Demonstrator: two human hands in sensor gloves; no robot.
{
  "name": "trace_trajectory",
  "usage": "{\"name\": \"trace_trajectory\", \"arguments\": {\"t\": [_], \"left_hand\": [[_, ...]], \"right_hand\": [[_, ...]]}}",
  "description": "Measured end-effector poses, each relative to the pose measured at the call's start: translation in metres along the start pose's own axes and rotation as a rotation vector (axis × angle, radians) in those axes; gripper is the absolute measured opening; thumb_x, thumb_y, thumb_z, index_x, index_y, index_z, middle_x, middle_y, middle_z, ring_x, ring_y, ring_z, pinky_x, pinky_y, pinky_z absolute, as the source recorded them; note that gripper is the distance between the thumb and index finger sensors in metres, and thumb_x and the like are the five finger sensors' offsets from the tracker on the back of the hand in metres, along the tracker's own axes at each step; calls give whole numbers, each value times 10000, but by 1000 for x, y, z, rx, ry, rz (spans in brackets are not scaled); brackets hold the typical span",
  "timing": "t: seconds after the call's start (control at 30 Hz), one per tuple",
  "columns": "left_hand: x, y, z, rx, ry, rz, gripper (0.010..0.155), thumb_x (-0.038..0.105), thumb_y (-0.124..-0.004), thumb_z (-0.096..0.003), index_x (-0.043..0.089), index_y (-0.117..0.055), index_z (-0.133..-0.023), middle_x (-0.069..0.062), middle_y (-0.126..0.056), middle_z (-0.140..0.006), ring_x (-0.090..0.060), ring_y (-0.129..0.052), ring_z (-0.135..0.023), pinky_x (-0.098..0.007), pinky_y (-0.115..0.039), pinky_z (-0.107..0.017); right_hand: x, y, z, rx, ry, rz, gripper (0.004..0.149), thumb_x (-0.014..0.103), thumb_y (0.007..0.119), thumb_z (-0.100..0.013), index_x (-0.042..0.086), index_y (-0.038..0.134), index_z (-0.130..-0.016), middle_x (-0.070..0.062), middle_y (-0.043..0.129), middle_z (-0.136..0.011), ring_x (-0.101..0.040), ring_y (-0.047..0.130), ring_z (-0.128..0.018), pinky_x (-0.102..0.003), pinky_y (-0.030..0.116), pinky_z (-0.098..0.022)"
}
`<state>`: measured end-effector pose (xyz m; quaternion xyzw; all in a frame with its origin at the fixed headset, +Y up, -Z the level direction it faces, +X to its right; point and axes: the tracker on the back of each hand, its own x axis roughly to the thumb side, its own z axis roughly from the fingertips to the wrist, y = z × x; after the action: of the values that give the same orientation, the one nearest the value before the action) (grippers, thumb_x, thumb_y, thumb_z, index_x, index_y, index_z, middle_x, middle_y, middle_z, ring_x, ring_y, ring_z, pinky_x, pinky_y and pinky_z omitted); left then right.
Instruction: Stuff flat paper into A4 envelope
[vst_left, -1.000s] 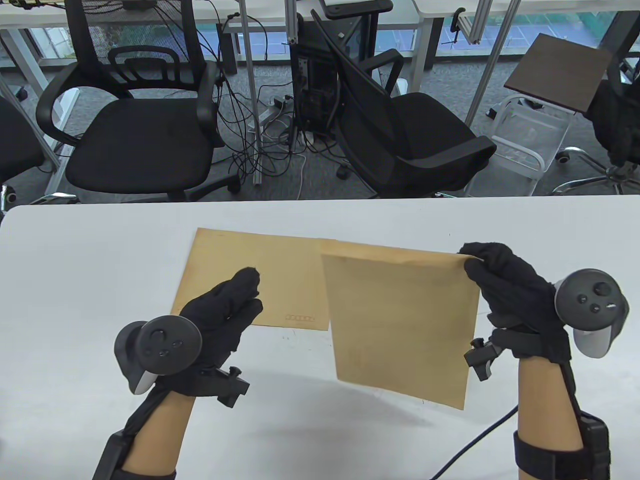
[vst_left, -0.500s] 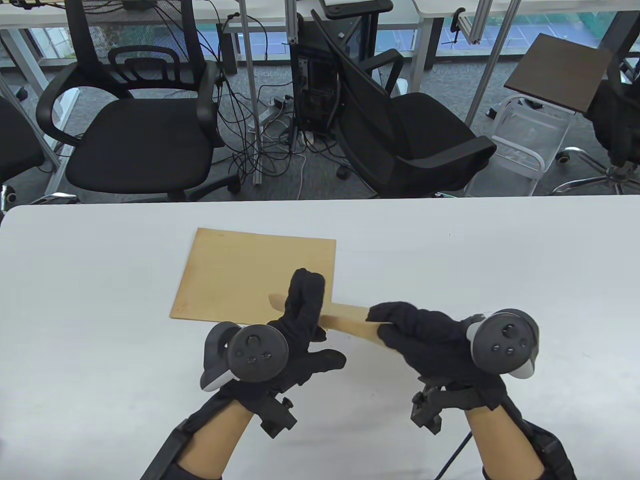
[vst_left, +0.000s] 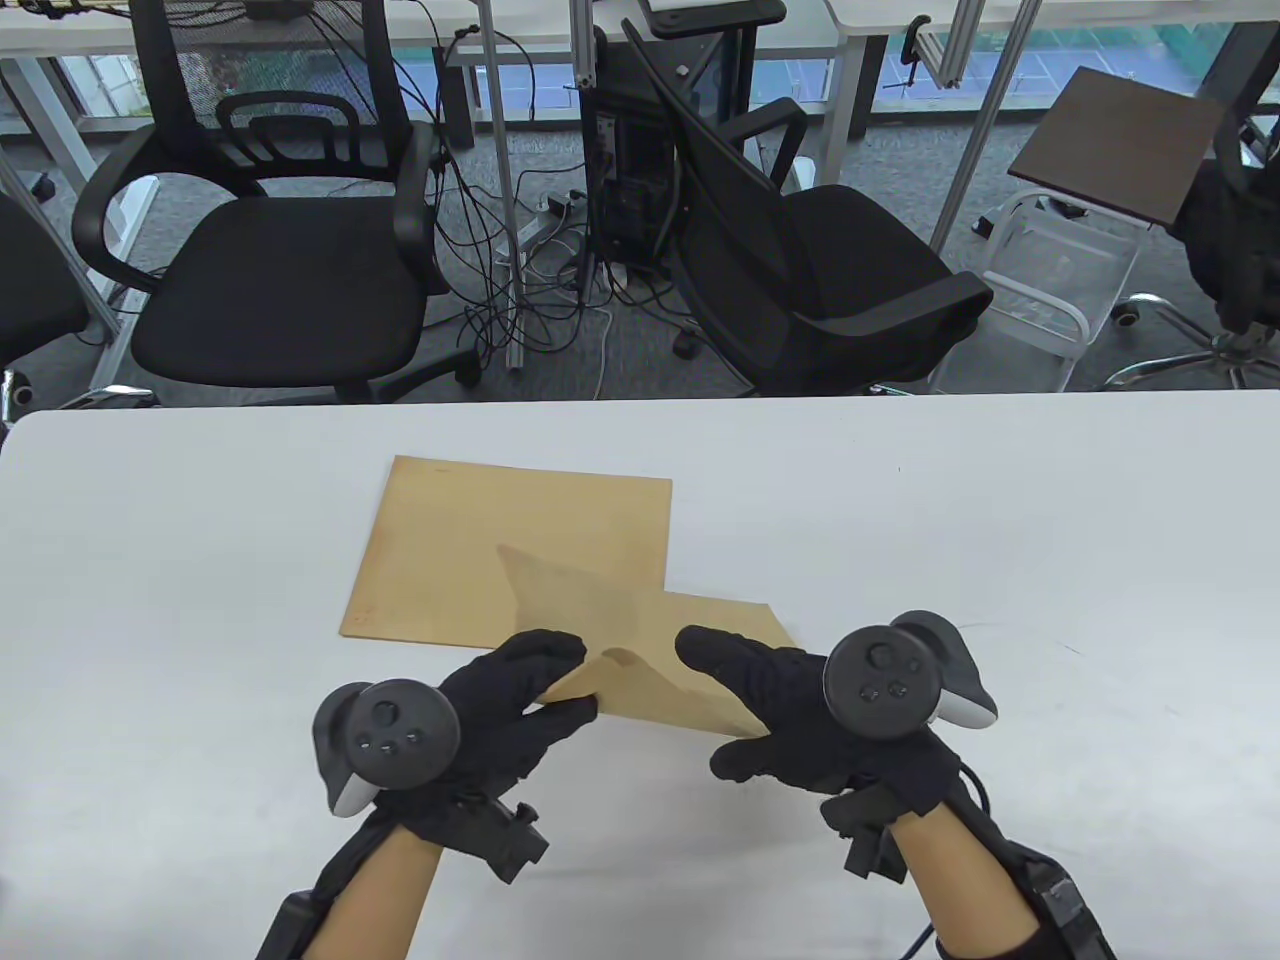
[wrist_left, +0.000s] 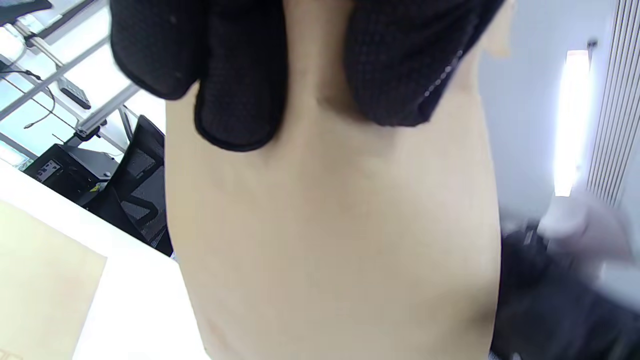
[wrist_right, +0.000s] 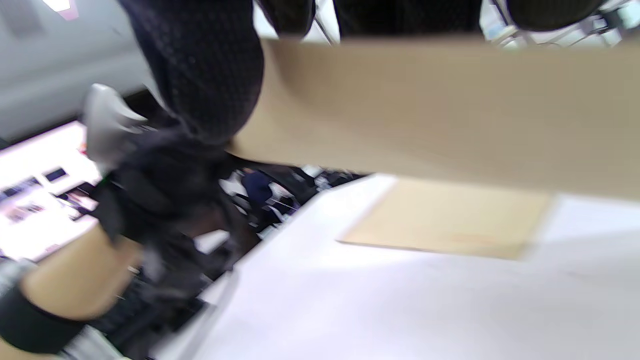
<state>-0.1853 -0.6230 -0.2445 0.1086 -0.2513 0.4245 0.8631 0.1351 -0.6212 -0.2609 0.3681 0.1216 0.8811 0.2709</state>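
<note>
A brown kraft envelope (vst_left: 480, 540) lies flat on the white table (vst_left: 200, 560). Both hands hold a second brown kraft piece (vst_left: 640, 620) just above the table, and its far corner overlaps the flat envelope. My left hand (vst_left: 570, 680) pinches its near left corner, where the near edge bulges up a little. My right hand (vst_left: 720, 700) grips its near right edge. In the left wrist view the held piece (wrist_left: 330, 225) fills the middle under my fingers (wrist_left: 240, 90). In the right wrist view it (wrist_right: 440, 110) spans the top, with the flat envelope (wrist_right: 450, 220) beyond.
Black office chairs (vst_left: 270, 270) and cables stand past the table's far edge. A small wooden side table (vst_left: 1120, 150) stands at the far right.
My right hand brought the held piece from upright at the right down and toward the middle. My left hand left the flat envelope and took the piece's near left corner.
</note>
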Motion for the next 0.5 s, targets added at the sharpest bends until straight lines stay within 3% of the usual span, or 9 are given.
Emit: {"name": "trace_trajectory", "arguments": {"t": [0.07, 0.1, 0.17, 0.23, 0.3, 0.33, 0.37, 0.43, 0.5], "left_hand": [[-10, 9, 7, 50, 6, 23, 301, 357, -880, -410, 169, -900, -644, -69, -874, -893, -297, -1004, -723, -495, -820, -600], [-13, 11, 9, 59, 6, 30, 298, 349, -881, -410, 165, -899, -644, -62, -870, -900, -301, -1001, -729, -496, -817, -604], [-21, 12, 14, 65, 22, 38, 298, 349, -877, -414, 167, -896, -650, -62, -868, -904, -304, -999, -734, -496, -816, -604], [-29, 14, 18, 81, 53, 9, 323, 387, -871, -417, 200, -890, -680, -65, -861, -916, -306, -1003, -741, -482, -827, -588], [-40, 17, 25, 81, 103, -22, 517, 426, -873, -416, 212, -810, -883, -157, -775, -1002, -313, -985, -775, -454, -829, -585], [-46, 18, 31, 67, 123, -55, 708, 470, -874, -405, 201, -678, -1030, -188, -713, -1046, -333, -958, -797, -460, -813, -596], [-49, 19, 34, 44, 137, -76, 850, 519, -856, -406, 184, -519, -1110, -189, -604, -1110, -380, -883, -867, -497, -762, -632], [-57, 15, 50, -9, 214, -113, 970, 562, -808, -432, 175, -282, -1150, -233, -357, -1170, -478, -647, -1008, -607, -582, -709], [-61, 11, 61, -27, 237, -111, 999, 556, -796, -449, 161, -195, -1142, -247, -244, -1172, -506, -551, -1040, -656, -497, -725]], "right_hand": [[-11, 8, 1, 6, 46, -18, 757, 233, 849, -516, 108, 510, -1182, -373, 593, -1108, -663, 683, -911, -798, 467, -589], [-16, 13, 1, -15, 49, -32, 587, 202, 782, -555, 56, 665, -1111, -318, 673, -1084, -606, 705, -932, -798, 478, -583], [-16, 20, -3, -160, 2, -59, 525, 165, 742, -561, 32, 703, -1068, -322, 765, -994, -619, 754, -842, -718, 585, -555], [-12, 21, -7, -286, -13, 83, 512, 162, 751, -533, 40, 751, -1030, -307, 830, -939, -602, 818, -789, -690, 639, -525], [-10, 19, -10, -320, -9, 172, 512, 166, 744, -529, 54, 743, -1029, -295, 841, -924, -578, 854, -763, -662, 675, -510], [-8, 18, -12, -323, 1, 195, 512, 161, 745, -528, 47, 744, -1027, -300, 848, -914, -577, 862, -750, -660, 678, -504], [-7, 17, -13, -318, 7, 205, 511, 160, 741, -531, 50, 739, -1030, -301, 840, -918, -575, 863, -749, -656, 679, -506], [-9, 12, -16, -335, 38, 242, 509, 157, 738, -533, 61, 736, -1033, -309, 830, -922, -570, 869, -742, -644, 691, -502], [-10, 6, -20, -386, 65, 248, 509, 146, 734, -535, 58, 732, -1036, -325, 817, -924, -577, 864, -738, -643, 691, -499]]}}
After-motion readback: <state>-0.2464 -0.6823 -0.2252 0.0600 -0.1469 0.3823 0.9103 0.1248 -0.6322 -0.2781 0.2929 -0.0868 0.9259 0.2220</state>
